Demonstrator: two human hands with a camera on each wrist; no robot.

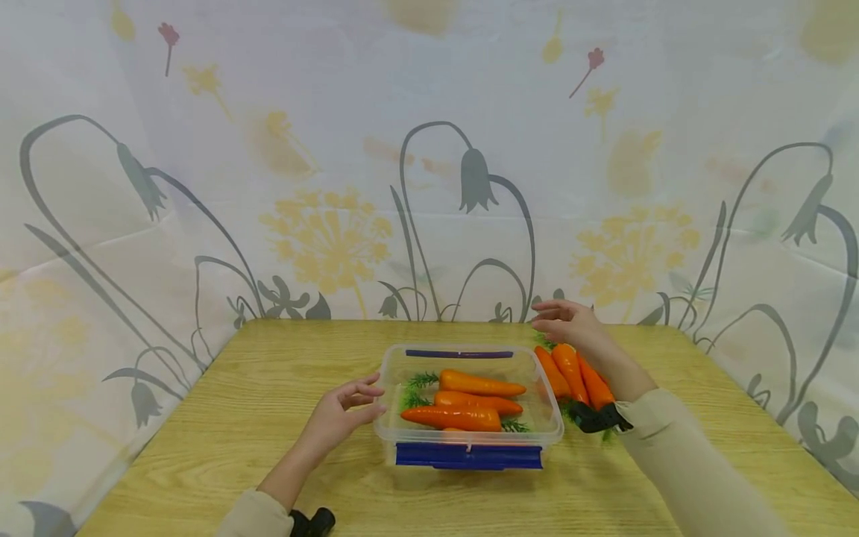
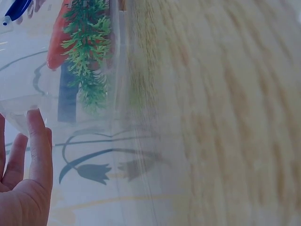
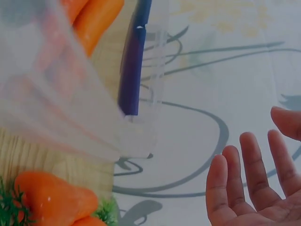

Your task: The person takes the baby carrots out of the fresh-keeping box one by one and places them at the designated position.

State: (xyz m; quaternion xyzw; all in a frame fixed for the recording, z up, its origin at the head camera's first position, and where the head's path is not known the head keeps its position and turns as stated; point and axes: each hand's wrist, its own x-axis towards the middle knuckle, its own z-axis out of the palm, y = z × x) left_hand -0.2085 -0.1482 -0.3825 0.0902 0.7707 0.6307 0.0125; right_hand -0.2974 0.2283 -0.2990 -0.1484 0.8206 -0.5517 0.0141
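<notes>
A clear plastic container (image 1: 470,438) with blue side latches stands on the table, its top uncovered. Several orange carrots (image 1: 470,419) with green leafy ends lie inside it. At the container's left wall is my left hand (image 1: 342,414), fingers loosely bent and the fingertips at the rim; in the left wrist view they come up to the clear plastic. My right hand (image 1: 570,328) is raised above the table behind the container's right corner, holding nothing, and its fingers (image 3: 254,160) are spread and relaxed. Below that hand, more carrots (image 1: 570,373) lie beside the container.
The wood-grain table (image 1: 268,388) ends at a hanging cloth (image 1: 429,246) printed with grey and yellow flowers. A dark blue latch (image 1: 470,456) hangs down the container's near side. Black straps (image 1: 597,418) sit on both wrists.
</notes>
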